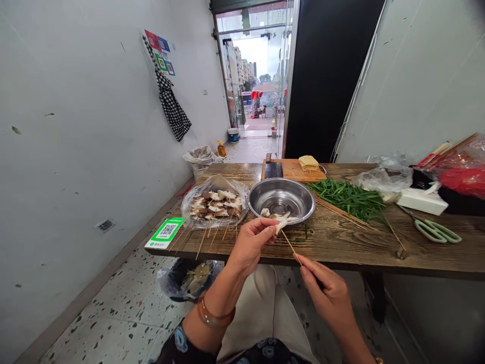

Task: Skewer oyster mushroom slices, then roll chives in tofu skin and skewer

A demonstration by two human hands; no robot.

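Note:
My left hand [252, 243] pinches a pale mushroom slice [281, 223] at the table's front edge, just in front of a steel bowl [282, 196]. My right hand [326, 293] grips the lower end of a thin bamboo skewer [290, 244], whose tip meets the slice. A few more slices lie at the bowl's near rim. To the left, a plastic-covered plate [214, 203] holds several finished mushroom skewers, sticks pointing toward me.
A wooden table [341, 240] carries green chives [350, 198], loose skewers, green scissors [437, 231], a tissue box, plastic bags, a cutting board [293, 169] with cleaver and tofu skin, and a QR card [164, 232]. A lined bin [187, 279] sits below. White wall left.

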